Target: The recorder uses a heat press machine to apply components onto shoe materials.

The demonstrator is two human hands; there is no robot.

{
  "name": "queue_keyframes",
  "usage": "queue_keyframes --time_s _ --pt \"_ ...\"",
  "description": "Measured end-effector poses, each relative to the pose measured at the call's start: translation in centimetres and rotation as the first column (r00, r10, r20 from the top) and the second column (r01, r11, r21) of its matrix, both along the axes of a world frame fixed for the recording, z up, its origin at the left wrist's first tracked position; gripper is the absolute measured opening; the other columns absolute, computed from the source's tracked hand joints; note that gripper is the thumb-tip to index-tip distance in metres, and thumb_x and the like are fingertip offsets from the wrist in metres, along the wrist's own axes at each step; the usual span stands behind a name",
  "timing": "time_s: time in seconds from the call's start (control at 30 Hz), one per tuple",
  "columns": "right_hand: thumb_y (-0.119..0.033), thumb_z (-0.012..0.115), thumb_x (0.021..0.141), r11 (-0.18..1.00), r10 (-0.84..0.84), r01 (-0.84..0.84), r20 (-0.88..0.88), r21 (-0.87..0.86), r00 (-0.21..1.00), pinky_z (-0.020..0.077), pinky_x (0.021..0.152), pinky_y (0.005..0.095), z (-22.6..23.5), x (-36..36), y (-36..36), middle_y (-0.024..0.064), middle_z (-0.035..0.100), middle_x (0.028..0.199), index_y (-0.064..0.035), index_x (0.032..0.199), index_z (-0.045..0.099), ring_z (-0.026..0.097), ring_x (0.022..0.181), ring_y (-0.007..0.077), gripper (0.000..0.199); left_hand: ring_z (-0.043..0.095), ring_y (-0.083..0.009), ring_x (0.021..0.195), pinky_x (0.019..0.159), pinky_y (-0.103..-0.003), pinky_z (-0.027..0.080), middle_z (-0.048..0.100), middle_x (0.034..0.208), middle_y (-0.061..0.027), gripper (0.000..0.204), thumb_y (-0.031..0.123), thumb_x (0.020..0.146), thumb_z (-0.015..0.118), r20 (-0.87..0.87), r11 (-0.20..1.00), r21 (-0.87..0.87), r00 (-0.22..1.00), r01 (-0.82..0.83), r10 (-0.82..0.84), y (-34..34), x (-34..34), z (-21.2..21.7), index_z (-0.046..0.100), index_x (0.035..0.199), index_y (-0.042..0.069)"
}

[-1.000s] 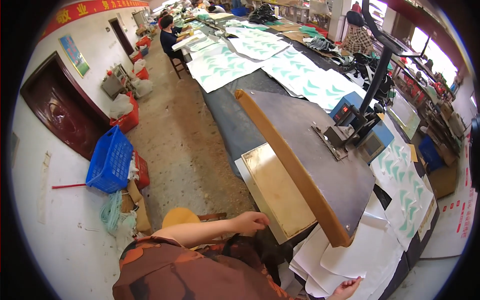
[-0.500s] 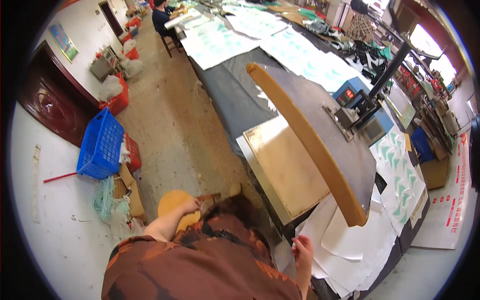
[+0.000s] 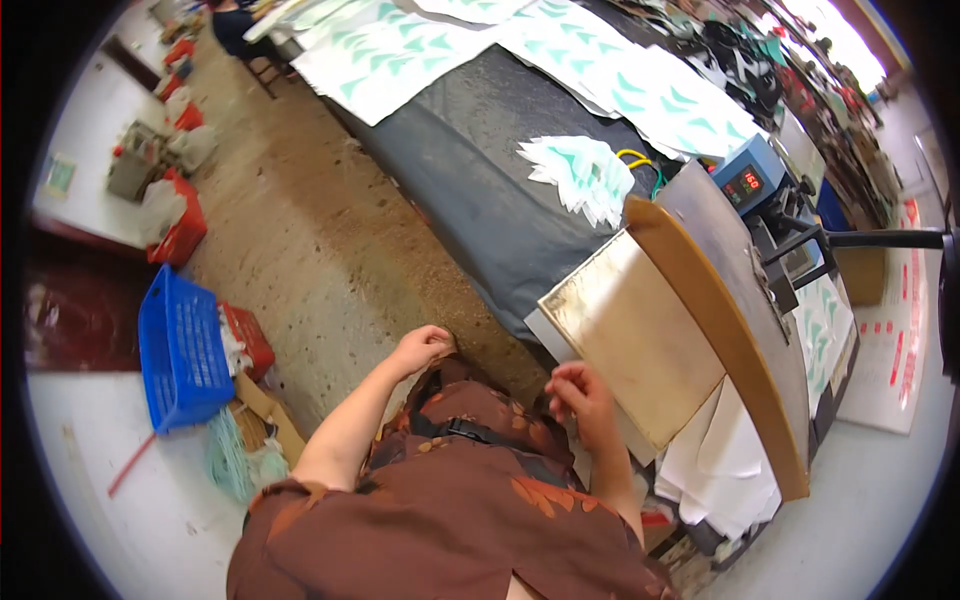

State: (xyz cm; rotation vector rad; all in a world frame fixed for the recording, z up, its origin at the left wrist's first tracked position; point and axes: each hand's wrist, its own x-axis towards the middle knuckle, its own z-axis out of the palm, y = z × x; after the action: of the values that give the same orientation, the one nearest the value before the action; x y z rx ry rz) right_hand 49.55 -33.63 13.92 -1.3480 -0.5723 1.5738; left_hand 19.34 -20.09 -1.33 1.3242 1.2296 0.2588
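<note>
Table: tan board near right fingers

Basket left, press right, sheets ahead

The cream platen, flat and rectangular with a browned, worn rim, lies face up, nearest the loosely curled right hand. Right of the platen, the grey upper plate stands steeply tilted, its long curved edge strip tan-brown. Loose white sheets overlap unevenly at the platen's near end, partly hidden behind that strip.
</note>
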Motion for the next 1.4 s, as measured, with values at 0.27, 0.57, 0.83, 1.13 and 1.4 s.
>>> queue_keyframes --time_s 0.27,0.57,0.83,1.13,1.4 --pt "-0.013 0.065 0.089 0.94 -0.309 0.294 0.061 0.173 0.949 0.0483 0.068 0.0283 -3.6 -1.6 22.1 0.0047 0.061 0.099 -0.0057 0.112 0.056 0.058 0.082 0.0114 0.026 0.059 -0.0138 0.074 0.065 -0.026 0.049 0.061 0.085 -0.0038 0.032 0.007 0.086 0.057 -0.174 0.718 -0.313 0.781 -0.621 0.6 3.5 -19.4 -3.5 0.057 0.118 0.007" --pt "-0.02 0.073 0.077 0.66 -0.678 0.716 0.59 0.227 0.438 0.0468 0.088 0.0362 -16.2 7.6 39.3 0.0071 0.06 0.11 -0.0043 0.119 0.055 0.058 0.104 0.0212 0.048 0.057 -0.0141 0.062 0.05 -0.026 0.047 0.06 0.081 -0.0022 0.025 0.009 0.089 0.055 -0.356 0.501 -0.462 0.67 -0.732 0.651 -3.7 -32.0 -2.8 0.052 0.114 0.014" --pt "-0.028 0.074 0.07 0.643 -0.267 0.764 0.917 -0.059 0.296 0.0383 0.099 0.0481 -14.6 7.7 41.8 0.0137 0.055 0.119 -0.0127 0.117 0.053 0.05 0.117 0.0331 0.053 0.061 -0.0126 0.076 0.063 -0.024 0.05 0.063 0.094 -0.0022 0.023 0.009 0.092 0.056 -0.373 0.576 -0.385 0.692 -0.721 0.617 7.2 -26.7 0.2 0.056 0.115 0.012" --pt "-0.024 0.074 0.067 0.602 -0.25 0.798 0.946 -0.014 0.205 0.0376 0.099 0.0479 -14.9 7.4 42.5 0.0132 0.052 0.121 -0.0166 0.114 0.053 0.049 0.116 0.034 0.052 0.06 -0.0105 0.08 0.07 -0.022 0.049 0.064 0.098 -0.0035 0.025 0.009 0.092 0.057 -0.231 0.793 -0.352 0.867 -0.497 0.441 24.4 -17.4 3.2 0.057 0.118 0.009" --pt "-0.022 0.074 0.067 0.639 -0.277 0.768 0.943 0.036 0.186 0.038 0.095 0.0481 -14.3 6.8 42.5 0.0059 0.061 0.108 -0.0156 0.11 0.055 0.053 0.109 0.0311 0.048 0.058 -0.0091 0.076 0.067 -0.022 0.048 0.063 0.091 -0.0009 0.023 0.008 0.091 0.059 -0.199 0.858 -0.432 0.957 -0.278 0.21 32.7 -17.1 0.8 0.059 0.114 0.006"
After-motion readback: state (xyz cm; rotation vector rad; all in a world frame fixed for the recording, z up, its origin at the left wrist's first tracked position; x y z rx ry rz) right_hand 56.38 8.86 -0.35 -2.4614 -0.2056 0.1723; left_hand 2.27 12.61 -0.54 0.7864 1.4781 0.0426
